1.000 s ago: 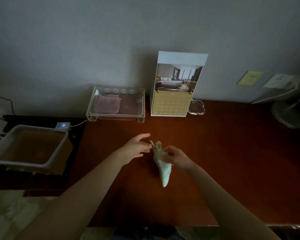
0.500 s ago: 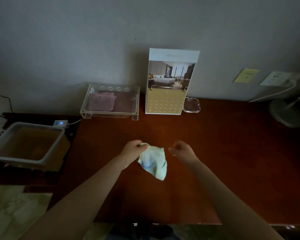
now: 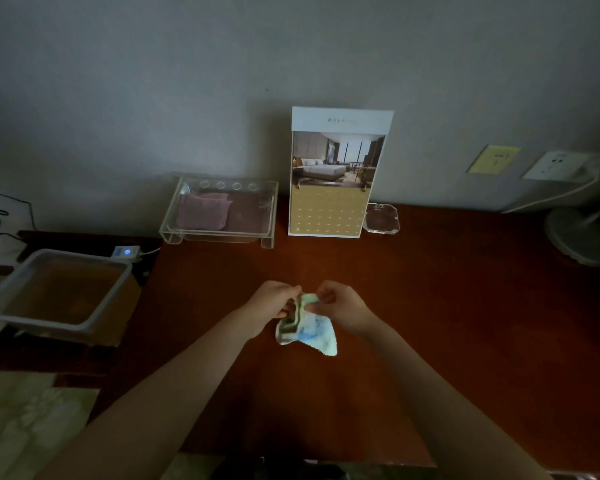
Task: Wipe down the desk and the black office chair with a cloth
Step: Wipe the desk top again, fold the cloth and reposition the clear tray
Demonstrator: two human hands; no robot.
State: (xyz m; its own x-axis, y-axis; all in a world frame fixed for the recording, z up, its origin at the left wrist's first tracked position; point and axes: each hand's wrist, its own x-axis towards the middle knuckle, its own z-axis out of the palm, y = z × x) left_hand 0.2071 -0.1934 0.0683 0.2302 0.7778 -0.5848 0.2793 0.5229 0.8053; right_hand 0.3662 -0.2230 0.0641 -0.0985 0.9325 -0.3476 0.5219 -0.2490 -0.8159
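From the head view, you are holding the cloth (image 3: 307,325) above the middle of the tabletop (image 3: 465,306), nearer its front edge than its back edge. Your left hand (image 3: 274,301) is pinching the cloth's upper left corner, and your right hand (image 3: 340,304) is pinching the top edge just beside it, both with fingers closed on the fabric. The rest is hanging loose below your hands, one corner drooping toward the front edge.

The cloth is looking soft, light and limp, so it will probably be sagging and bunching wherever you are not gripping it. Taking hold by two corners should be spreading it flat; folding it into a pad should be giving you a firmer wiping face.

Along the back edge, a clear tray (image 3: 219,213) with a pink folded cloth (image 3: 203,211) is sitting left of a standing calendar (image 3: 333,174).

The black office chair is not showing anywhere here. The room is dim, so you are not seeing whether the cloth is damp, nor whether its lowest corner is touching the wood.
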